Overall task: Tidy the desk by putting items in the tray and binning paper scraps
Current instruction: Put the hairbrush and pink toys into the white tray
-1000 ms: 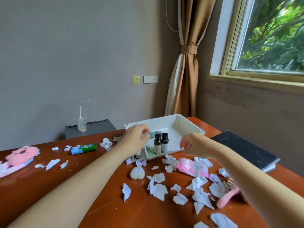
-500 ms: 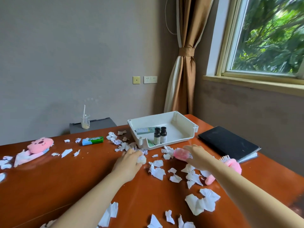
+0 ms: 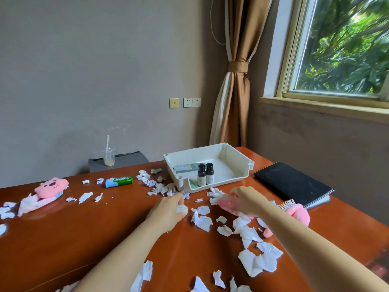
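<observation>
On the desk point(image 3: 105, 239), tidying stands at an early stage. The white tray point(image 3: 195, 153) at the far edge holds two dark-capped bottles point(image 3: 205, 174) standing upright and a pale green box point(image 3: 187, 167) lying flat behind them. The left hand point(image 3: 168, 214) curls its fingers round a small white lump point(image 3: 182, 209) just short of the tray. The right hand point(image 3: 249, 200) grips a pink packet point(image 3: 228, 202) among the scraps; whether it is lifted or resting cannot be told. Both objects appear bound for the tray. Left loose on the desk are a green sweet roll point(image 3: 119, 181), a pink plush toy point(image 3: 51, 186), a pink hairbrush point(image 3: 297, 212) and a black notebook point(image 3: 292, 185). Torn paper scraps point(image 3: 203, 223) cover much of the surface, none apparently collected; no bin is in view.
</observation>
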A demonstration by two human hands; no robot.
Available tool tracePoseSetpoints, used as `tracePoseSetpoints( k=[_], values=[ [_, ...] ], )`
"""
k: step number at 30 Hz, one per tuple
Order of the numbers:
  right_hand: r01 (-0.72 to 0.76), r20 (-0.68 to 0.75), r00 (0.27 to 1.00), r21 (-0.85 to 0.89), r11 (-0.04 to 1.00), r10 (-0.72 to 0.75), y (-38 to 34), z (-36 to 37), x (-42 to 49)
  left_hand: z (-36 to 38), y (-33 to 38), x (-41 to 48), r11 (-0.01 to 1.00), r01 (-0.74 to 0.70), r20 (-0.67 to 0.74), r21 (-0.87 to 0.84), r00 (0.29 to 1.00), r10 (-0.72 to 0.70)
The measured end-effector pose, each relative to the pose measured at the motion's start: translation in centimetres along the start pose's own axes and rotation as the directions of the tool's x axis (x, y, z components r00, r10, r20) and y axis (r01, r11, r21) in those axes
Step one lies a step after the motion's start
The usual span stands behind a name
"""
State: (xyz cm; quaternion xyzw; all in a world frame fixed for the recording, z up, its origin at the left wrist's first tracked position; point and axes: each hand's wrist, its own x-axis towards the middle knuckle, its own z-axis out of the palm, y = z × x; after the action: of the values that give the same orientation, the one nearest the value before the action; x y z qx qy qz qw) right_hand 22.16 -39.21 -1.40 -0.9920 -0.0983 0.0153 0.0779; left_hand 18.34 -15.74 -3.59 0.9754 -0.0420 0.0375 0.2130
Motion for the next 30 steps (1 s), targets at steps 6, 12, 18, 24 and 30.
tracePoseSetpoints(
  k=[6, 12, 18, 24, 30],
  values=[
    [0.014, 0.006, 1.0, 0.043, 0.999, -0.014, -0.5, -0.2, -0.8, -0.5, 0.6, -1.0, 1.0, -0.01, 0.016, 0.004, 1.0, 0.01],
    [0.017, -0.119, 0.993, 0.075, 0.997, -0.008, -0.9, -1.7, -1.5, -1.2, 0.5, -1.9, 0.999, -0.032, 0.007, -0.021, 0.999, 0.032],
    [0.069, -0.286, 0.958, 0.235, 0.97, 0.001, -1.4, -5.4, -1.0, -5.3, 1.2, -0.9, 0.974, -0.155, -0.129, -0.166, 0.983, 0.134],
    [0.089, -0.337, 0.941, 0.332, 0.939, 0.03, -1.7, -7.2, 2.6, -8.5, 2.2, 4.0, 0.974, -0.181, -0.157, -0.134, 0.975, 0.159],
    [0.064, -0.343, 0.935, 0.416, 0.907, 0.091, -1.3, -7.6, 7.5, -7.7, 3.1, 10.5, 0.99, -0.141, -0.029, -0.006, 0.99, 0.14]
  ],
)
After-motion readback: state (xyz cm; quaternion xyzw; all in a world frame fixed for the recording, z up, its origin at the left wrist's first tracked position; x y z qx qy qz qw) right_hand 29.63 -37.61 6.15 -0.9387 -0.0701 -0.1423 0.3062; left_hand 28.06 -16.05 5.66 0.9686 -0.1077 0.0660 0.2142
